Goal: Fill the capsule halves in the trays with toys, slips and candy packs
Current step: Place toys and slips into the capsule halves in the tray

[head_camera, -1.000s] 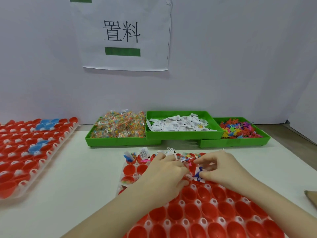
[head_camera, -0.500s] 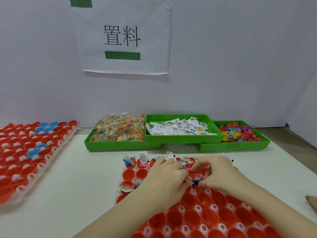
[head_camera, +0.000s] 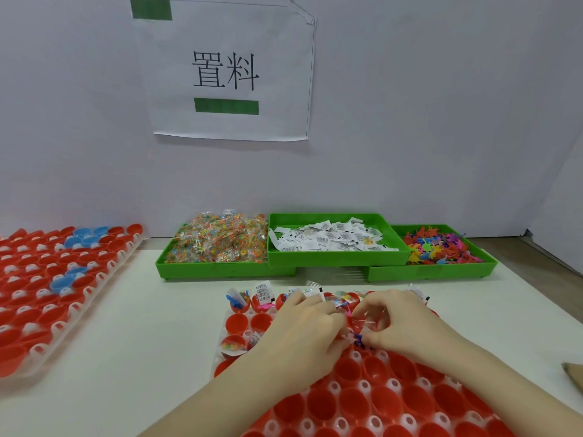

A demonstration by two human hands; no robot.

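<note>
A tray of red capsule halves [head_camera: 378, 402] lies right in front of me. Its back row and left column hold candy packs, slips and toys [head_camera: 263, 293]. My left hand [head_camera: 303, 334] and right hand [head_camera: 403, 323] meet over the tray's upper middle. The right hand's fingertips pinch a small blue toy [head_camera: 358, 339] just above a capsule half. Curled fingers of the left hand pinch a pale piece touching that toy; what else the left hand holds is hidden.
Three green bins stand at the back: candy packs [head_camera: 217, 242], paper slips [head_camera: 328, 239], coloured toys [head_camera: 440, 246]. A second tray of red and blue capsule halves [head_camera: 47, 279] lies at the left. A brown corner [head_camera: 574, 372] shows at the right edge.
Both hands stayed together over the tray and shifted slightly towards me. The white slip seen beside the blue toy a second ago is out of sight.
</note>
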